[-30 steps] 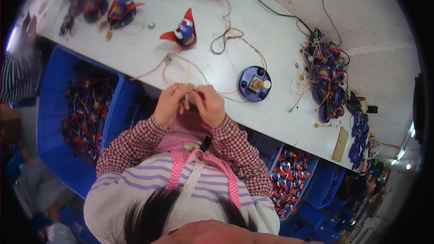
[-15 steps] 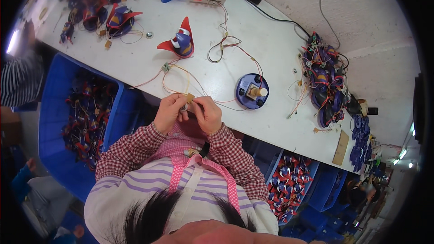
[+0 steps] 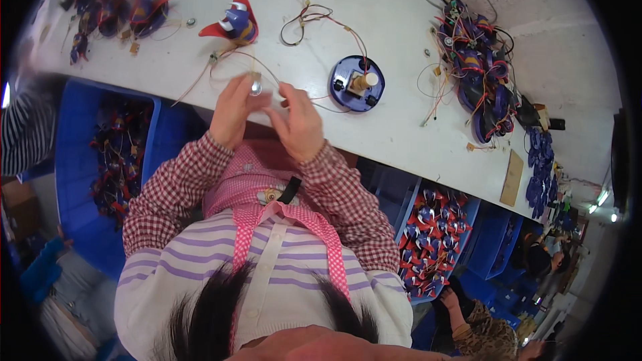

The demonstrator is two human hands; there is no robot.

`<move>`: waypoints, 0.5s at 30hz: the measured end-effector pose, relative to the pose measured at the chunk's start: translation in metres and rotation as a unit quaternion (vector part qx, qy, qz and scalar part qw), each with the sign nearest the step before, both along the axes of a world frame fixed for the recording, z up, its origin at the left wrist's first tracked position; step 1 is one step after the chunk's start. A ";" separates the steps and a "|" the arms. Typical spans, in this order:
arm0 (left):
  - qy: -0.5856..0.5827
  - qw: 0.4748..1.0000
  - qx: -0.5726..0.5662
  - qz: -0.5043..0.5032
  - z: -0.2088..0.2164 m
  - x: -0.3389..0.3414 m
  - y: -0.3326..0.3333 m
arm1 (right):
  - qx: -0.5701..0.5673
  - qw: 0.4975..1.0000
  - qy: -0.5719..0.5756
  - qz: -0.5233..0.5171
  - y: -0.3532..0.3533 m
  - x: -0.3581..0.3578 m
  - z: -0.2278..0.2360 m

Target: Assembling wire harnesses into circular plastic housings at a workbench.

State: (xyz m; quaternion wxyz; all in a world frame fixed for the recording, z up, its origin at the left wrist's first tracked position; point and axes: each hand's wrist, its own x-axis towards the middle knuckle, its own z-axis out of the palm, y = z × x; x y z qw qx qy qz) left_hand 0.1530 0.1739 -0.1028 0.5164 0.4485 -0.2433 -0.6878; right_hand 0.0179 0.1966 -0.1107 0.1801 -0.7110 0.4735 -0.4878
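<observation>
My left hand [image 3: 232,112] is at the table's near edge, its fingers closed on a small round silver disc [image 3: 256,86]. Thin wires lead from about there to a small green circuit board [image 3: 215,57]. Beside it, my right hand [image 3: 298,122] has its thumb and forefinger apart, with nothing visible between them. The forefinger is close to a thin wire, and I cannot tell whether they touch. Just beyond my hands stands a purple toy figure [image 3: 239,23] with white horns and red wing-like parts. To the right sits a round purple base [image 3: 356,83] with a white knob on top.
Wired toy parts lie heaped at the far left [image 3: 124,0] and right [image 3: 478,70] of the white table [image 3: 408,33]. A blue bin [image 3: 152,140] with more parts stands at left, another bin [image 3: 473,217] at lower right. A tan strip [image 3: 512,177] lies near the right edge.
My hands have moved apart; the right one has opened. The silver disc now shows at the left fingertips, and the tan square piece is no longer visible there. The whole view has shifted.
</observation>
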 end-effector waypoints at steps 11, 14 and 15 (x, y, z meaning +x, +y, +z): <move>-0.382 0.876 -0.264 -0.135 0.035 -0.017 0.043 | 0.090 0.990 -0.029 -0.105 0.006 -0.124 0.044; -0.537 0.693 -0.480 -0.041 0.010 -0.073 0.006 | 0.093 0.991 0.007 -0.091 -0.011 -0.121 0.040; -0.533 0.694 -0.483 -0.039 -0.003 -0.087 -0.009 | 0.088 0.992 0.022 -0.084 -0.018 -0.121 0.037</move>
